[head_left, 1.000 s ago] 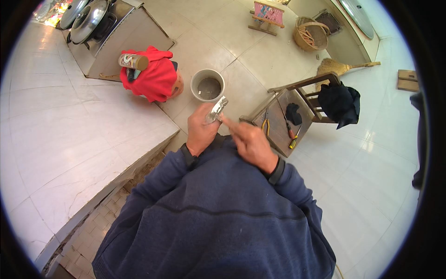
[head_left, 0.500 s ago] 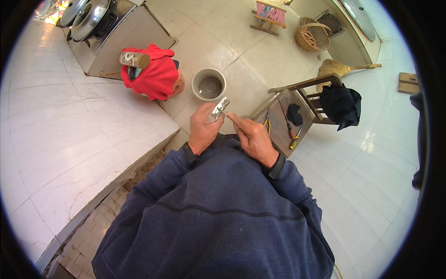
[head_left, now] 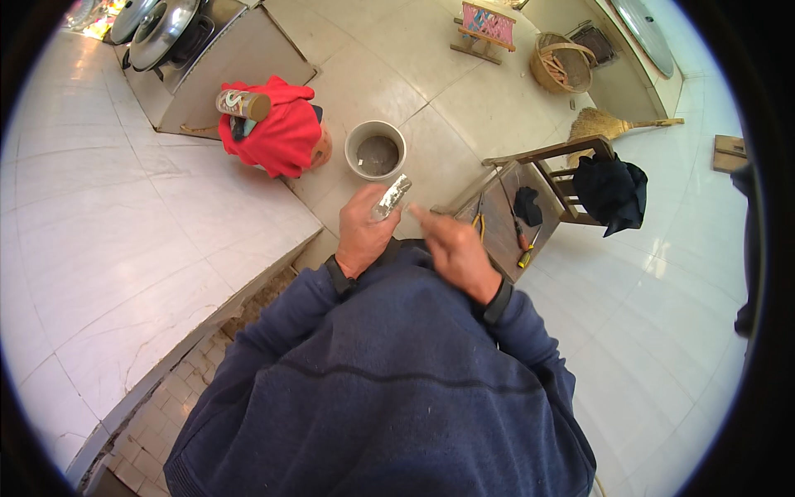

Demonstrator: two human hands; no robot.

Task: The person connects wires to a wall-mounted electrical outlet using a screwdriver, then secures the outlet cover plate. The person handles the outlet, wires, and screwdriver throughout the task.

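Observation:
My left hand [head_left: 363,234] is closed round a small greyish block-like piece [head_left: 392,197] with white patches on its upper face; its exact kind does not show. Just to the right, my right hand [head_left: 458,253] is blurred by motion, its fingers curled together and its fingertips close to the piece but apart from it. Whatever those fingers pinch is too smeared to make out. Beyond both hands, a light grey bucket [head_left: 397,132] stands on the floor with some dark grey content and small white bits inside.
At right, a wooden chair [head_left: 497,244] bears pliers [head_left: 478,220], screwdrivers [head_left: 526,253] and black cloth [head_left: 609,190]. A red cloth [head_left: 277,137] with a jar [head_left: 244,105] lies left of the bucket. A white-tiled ledge [head_left: 166,240], basket [head_left: 546,79], broom [head_left: 596,124] and folding stool [head_left: 484,29] surround.
My right hand has drawn slightly right and down, away from the piece, and is now blurred. My left hand keeps its hold. The whole view has shifted a little.

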